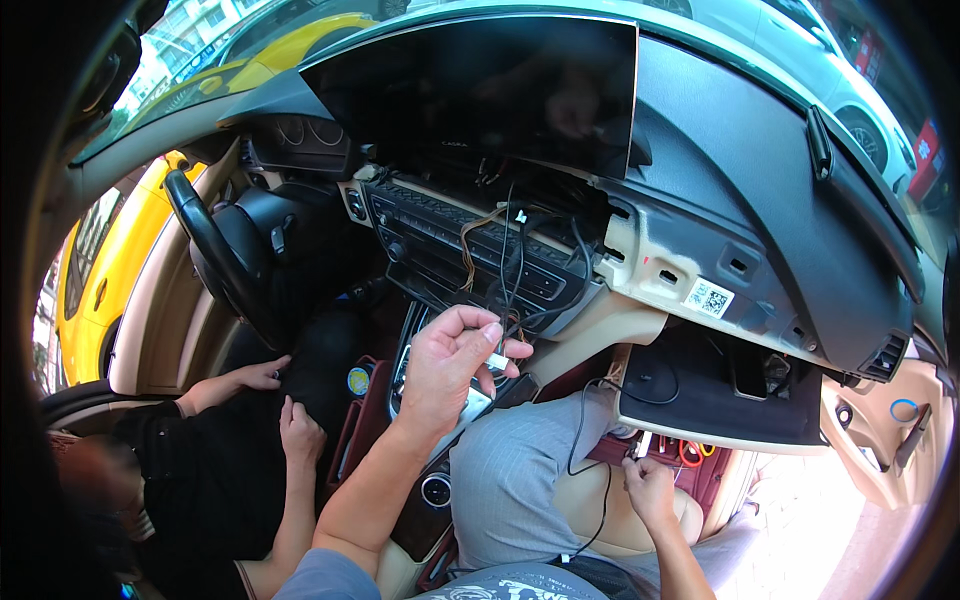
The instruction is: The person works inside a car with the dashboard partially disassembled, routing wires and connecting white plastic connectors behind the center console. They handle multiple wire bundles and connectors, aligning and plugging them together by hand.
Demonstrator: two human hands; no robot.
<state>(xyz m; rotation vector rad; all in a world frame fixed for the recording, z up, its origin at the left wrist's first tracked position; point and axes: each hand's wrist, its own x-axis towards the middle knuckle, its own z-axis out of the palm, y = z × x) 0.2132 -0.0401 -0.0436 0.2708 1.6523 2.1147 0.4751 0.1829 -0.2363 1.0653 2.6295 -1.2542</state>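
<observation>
In front of the centre console, my left hand (440,375) pinches a small white plug connector (497,362) on thin dark wires. These wires (508,270) run up to the opening under the large dark screen (480,90). My right hand (652,487) is closed beside the lowered glove box (720,395), below its edge. A small item, partly white and partly dark, shows at its fingertips, too hidden to name. A black cable (600,510) loops from the glove box over my leg toward my lap.
At the left, another person in black (200,490) sits behind the steering wheel (215,245), both hands low. The dashboard trim is off at the right, baring its cream frame (650,240). A phone-like dark slab (748,372) lies in the glove box. Orange-handled scissors (690,453) lie beneath it.
</observation>
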